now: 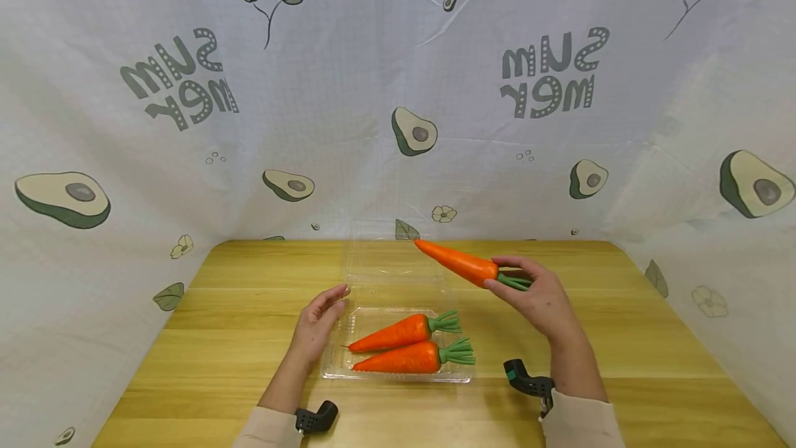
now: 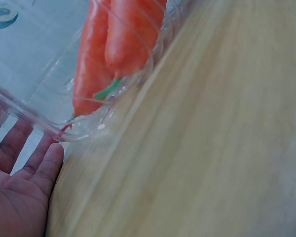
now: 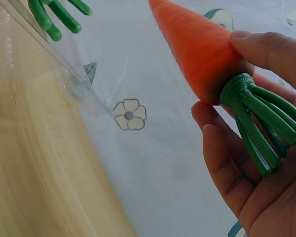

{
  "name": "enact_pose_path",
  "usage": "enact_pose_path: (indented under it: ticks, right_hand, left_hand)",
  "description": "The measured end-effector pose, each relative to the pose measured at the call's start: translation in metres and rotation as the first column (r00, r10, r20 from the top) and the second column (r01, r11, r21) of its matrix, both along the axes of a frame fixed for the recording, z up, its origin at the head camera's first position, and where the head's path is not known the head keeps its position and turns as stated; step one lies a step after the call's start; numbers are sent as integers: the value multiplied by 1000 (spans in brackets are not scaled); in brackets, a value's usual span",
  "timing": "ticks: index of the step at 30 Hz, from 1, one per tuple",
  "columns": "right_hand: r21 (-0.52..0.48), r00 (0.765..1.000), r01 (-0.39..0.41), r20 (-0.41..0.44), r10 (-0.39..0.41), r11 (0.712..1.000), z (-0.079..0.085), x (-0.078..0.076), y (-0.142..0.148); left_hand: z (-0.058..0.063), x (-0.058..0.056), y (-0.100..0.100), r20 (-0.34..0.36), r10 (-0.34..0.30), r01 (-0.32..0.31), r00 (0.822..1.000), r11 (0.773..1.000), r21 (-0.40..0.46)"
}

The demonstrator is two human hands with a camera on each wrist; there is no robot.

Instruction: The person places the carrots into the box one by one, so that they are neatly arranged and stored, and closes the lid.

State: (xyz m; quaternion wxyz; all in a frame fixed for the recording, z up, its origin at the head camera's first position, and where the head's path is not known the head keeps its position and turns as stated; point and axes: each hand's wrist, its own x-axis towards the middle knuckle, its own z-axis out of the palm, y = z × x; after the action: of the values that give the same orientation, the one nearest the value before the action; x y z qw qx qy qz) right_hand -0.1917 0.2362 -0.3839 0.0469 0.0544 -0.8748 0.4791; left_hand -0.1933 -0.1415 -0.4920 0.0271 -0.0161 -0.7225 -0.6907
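Note:
In the head view my right hand (image 1: 537, 296) holds an orange carrot (image 1: 460, 263) by its thick end, raised above the table, its tip toward the upper left. The right wrist view shows thumb and fingers pinching that carrot (image 3: 202, 49) beside its green stalks (image 3: 259, 128). Two more carrots, a rear one (image 1: 394, 332) and a front one (image 1: 401, 358), lie side by side in a clear plastic container (image 1: 398, 377), stalks to the right. My left hand (image 1: 314, 327) is at the container's left side, fingers loosely bent against its edge (image 2: 39, 127).
The container's clear lid (image 1: 388, 265) is folded back toward the rear of the wooden table (image 1: 249, 323). A white cloth (image 1: 348, 88) printed with avocados surrounds the table at the back and sides. Each wrist carries a black camera mount, such as the right one (image 1: 528, 382).

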Motion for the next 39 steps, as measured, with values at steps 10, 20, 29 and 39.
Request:
enact_pose_path:
  ticks: [10,20,29,39]
  right_hand:
    - [-57,996,-83,-13,83,995,-6,-3,-17]
    - [-136,988,-142,35,148,981,-20,-8,-34]
    - [-157,985,-166,24,172,973,-28,-13,-44]
    - [-157,976,-203,47,213,966,-33,-14,-53]
  left_hand:
    - [-1,-1,0,1,-5,5,1000,1000,8]
    - [1,0,0,13,-3,3,1000,1000,7]
    - [1,0,0,14,-2,2,1000,1000,3]
    - [1,1,0,11,0,0,1000,1000,1]
